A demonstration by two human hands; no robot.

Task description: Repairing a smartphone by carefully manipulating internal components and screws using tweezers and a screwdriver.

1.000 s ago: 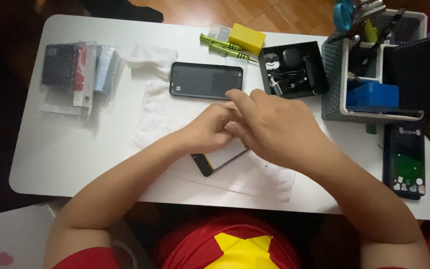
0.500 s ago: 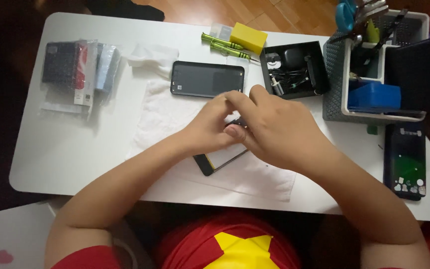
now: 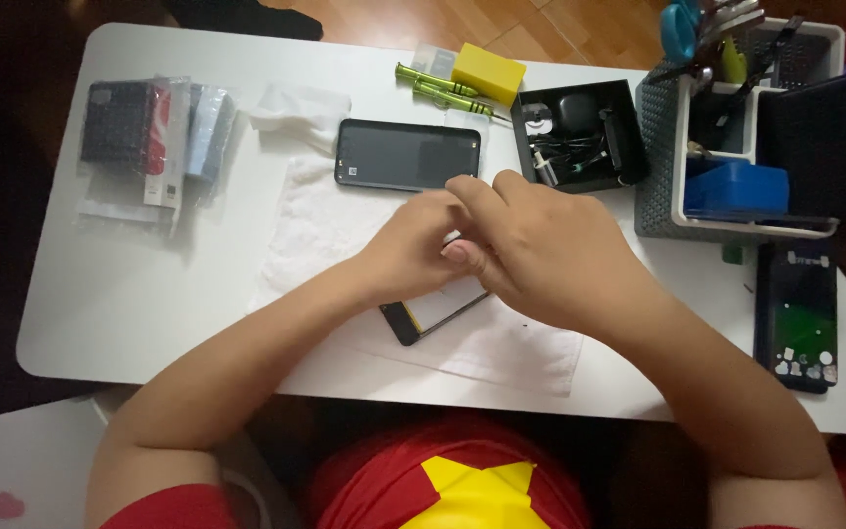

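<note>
My left hand [image 3: 405, 247] and my right hand [image 3: 547, 250] meet over the middle of the white table [image 3: 129, 304], fingers closed together. Under them lies a thin phone screen panel [image 3: 430, 314] with a black border, resting on a white cloth [image 3: 320, 220]; most of the panel is hidden by my hands. Both hands seem to press or pinch at its upper edge, but the exact contact is hidden. A black smartphone [image 3: 407, 155] lies face up just beyond my fingers.
Bagged phone cases [image 3: 144, 142] lie far left. Two green screwdrivers [image 3: 440, 86], a yellow block [image 3: 489, 72] and a black parts tray [image 3: 578, 134] sit at the back. A grey organiser basket [image 3: 727, 127] stands right, with an opened phone [image 3: 795, 313] in front of it.
My hands have shifted slightly over the panel; the left thumb now shows between them. The panel stays in about the same place.
</note>
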